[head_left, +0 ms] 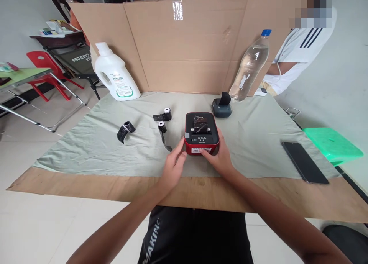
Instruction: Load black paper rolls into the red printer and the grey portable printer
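Note:
A small red and black label printer (201, 135) sits on the pale green cloth (86, 145) in the middle of the table, with a dark roll showing in its top. My left hand (172, 165) touches the printer's left front corner, fingers curled against it. My right hand (220, 156) wraps the right front side, thumb across the front face. Three black ribbon rolls lie to the left: one (125, 130) farthest left, one (163, 115) behind, and one (163, 132) with a loose tail beside my left hand.
A second dark printer (222, 106) sits behind. A white detergent jug (112, 73) and a clear water bottle (251, 66) stand before the cardboard screen (186, 41). A black phone (304, 161) lies at right by a green stool (332, 142). Another person stands at back right.

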Action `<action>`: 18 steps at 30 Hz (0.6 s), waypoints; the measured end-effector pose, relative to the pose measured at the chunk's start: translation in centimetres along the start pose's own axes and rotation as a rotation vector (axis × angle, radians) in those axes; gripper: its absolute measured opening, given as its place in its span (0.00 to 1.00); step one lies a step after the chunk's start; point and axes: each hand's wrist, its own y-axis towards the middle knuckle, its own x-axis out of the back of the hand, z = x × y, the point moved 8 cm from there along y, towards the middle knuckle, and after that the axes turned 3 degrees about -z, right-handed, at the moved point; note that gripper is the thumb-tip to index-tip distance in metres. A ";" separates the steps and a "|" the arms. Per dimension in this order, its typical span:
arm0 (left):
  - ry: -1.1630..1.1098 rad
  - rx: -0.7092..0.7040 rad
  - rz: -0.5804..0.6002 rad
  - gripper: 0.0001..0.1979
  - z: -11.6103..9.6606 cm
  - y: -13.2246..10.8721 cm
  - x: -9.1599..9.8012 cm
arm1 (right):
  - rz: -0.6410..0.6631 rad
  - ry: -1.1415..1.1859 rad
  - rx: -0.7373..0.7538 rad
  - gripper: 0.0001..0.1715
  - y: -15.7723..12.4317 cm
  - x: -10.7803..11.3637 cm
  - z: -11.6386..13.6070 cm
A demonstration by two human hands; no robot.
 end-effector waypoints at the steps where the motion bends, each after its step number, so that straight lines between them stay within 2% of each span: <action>1: 0.051 -0.034 -0.026 0.28 -0.4 0.4 0.4 | -0.002 0.000 0.012 0.58 0.0 0.0 0.0; 4: 0.293 -0.277 -0.101 0.27 -2.7 1.6 1.1 | -0.006 -0.004 0.041 0.57 0.1 0.0 -0.1; 7: 0.578 -0.605 -0.142 0.20 -4.8 1.7 0.4 | -0.020 -0.003 0.079 0.57 0.3 0.3 -0.1; 9: 0.693 -0.722 -0.173 0.18 -5.2 1.4 -0.1 | -0.025 -0.010 0.126 0.55 0.5 0.5 0.1; 12: 0.765 -0.734 -0.219 0.19 -5.0 1.2 -0.4 | -0.013 -0.039 0.197 0.52 0.9 0.7 0.5; 15: 0.801 -0.654 -0.227 0.20 -4.5 1.4 -0.6 | 0.002 -0.065 0.195 0.51 1.2 0.9 0.5; 18: 0.777 -0.547 -0.178 0.23 -4.0 2.0 -0.7 | 0.014 -0.085 0.150 0.50 1.3 0.9 0.1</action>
